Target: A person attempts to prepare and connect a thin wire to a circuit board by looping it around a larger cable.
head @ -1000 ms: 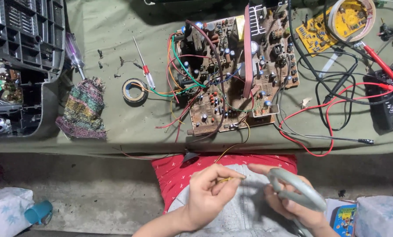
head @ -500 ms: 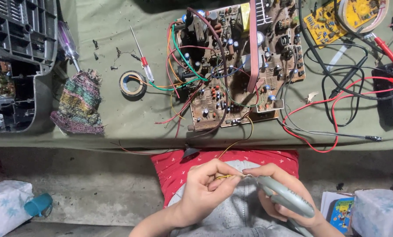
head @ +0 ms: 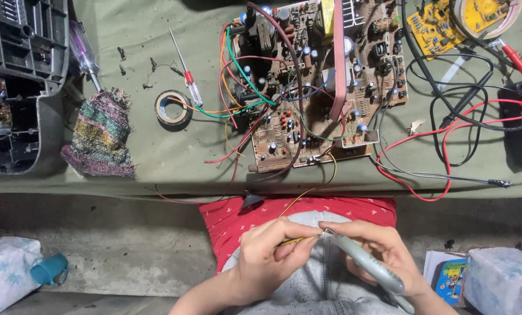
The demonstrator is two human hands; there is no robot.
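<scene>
**Yellow wire being worked at its tip, below the table edge**

A table [head: 156,163] draped in green cloth is filling the upper half of the view. On it, a large brown circuit board [head: 313,87] crowded with components is lying near the middle, with a dark plastic housing [head: 21,76] at the far left and red and black test leads [head: 447,146] looping on the right. A knitted cloth [head: 100,134] is lying beside the housing, a roll of tape [head: 172,108] is sitting just left of the board, and a red-handled screwdriver [head: 186,76] is resting above the roll.

Below the table edge, over a red cushion [head: 231,219], the left hand [head: 269,256] is pinching the free end of a thin yellow wire [head: 316,186] that is running down from the board. The right hand [head: 383,256] is closed around a grey-handled tool [head: 369,265], its tip meeting the wire end between the two hands.

The wire is looking light, limp and springy, so it probably needs pinching right beside its tip, as the left hand is doing; held farther back, the end would likely wander. Its core is probably fragile, and a hard tug could strain its joint at the board.
</scene>
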